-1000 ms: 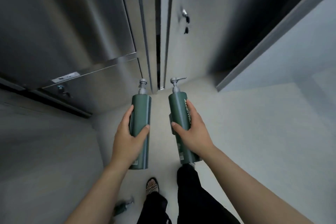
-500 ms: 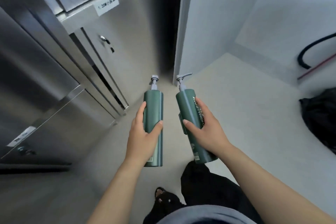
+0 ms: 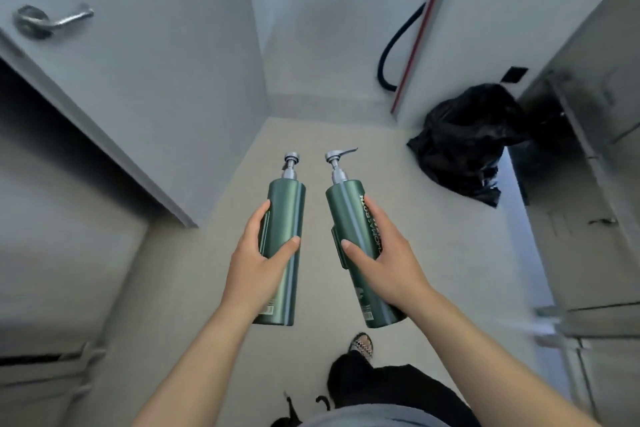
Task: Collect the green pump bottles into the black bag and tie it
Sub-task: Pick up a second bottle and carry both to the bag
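Observation:
My left hand [image 3: 258,262] grips a green pump bottle [image 3: 287,215] around its middle, pump pointing away from me. My right hand [image 3: 384,253] grips a second green pump bottle [image 3: 348,215] with white lettering down its side. Both bottles are held side by side above the floor, a small gap between them. The black bag [image 3: 464,142] lies crumpled on the floor ahead and to the right, against a wall corner, well beyond both hands.
A grey door with a lever handle [image 3: 52,21] stands open on the left. Steel cabinets [image 3: 588,184] line the right side. A black hose [image 3: 394,45] and a red-edged panel [image 3: 419,31] lean behind the bag. My sandalled foot [image 3: 362,345] is below the bottles.
The view has swung right, away from the steel lockers. The open door now fills the left and the black bag has come into fuller view on the right. Both hands still hold their bottles.

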